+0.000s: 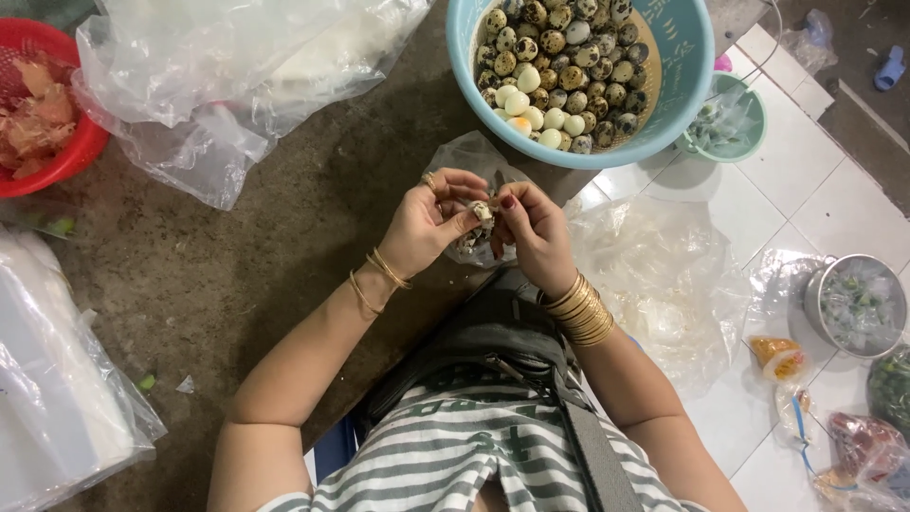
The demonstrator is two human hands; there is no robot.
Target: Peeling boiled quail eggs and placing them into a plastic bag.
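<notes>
Your left hand (pixel 428 223) and right hand (pixel 533 232) meet in one grip, fingertips pinched together on a speckled quail egg (pixel 482 212), its shell partly broken. Wrists bend inward, with bangles on both. Just under the grip lies a clear plastic bag (pixel 466 156) with shell bits. Beyond the grip, a blue basin (pixel 684 66) holds a woven tray of speckled eggs (pixel 569 47) and a cluster of peeled white eggs (pixel 538 109). Far left of the grip, a red basket (pixel 66 152) holds pinkish scraps. Far right, a metal bowl (pixel 855 303) holds greens.
</notes>
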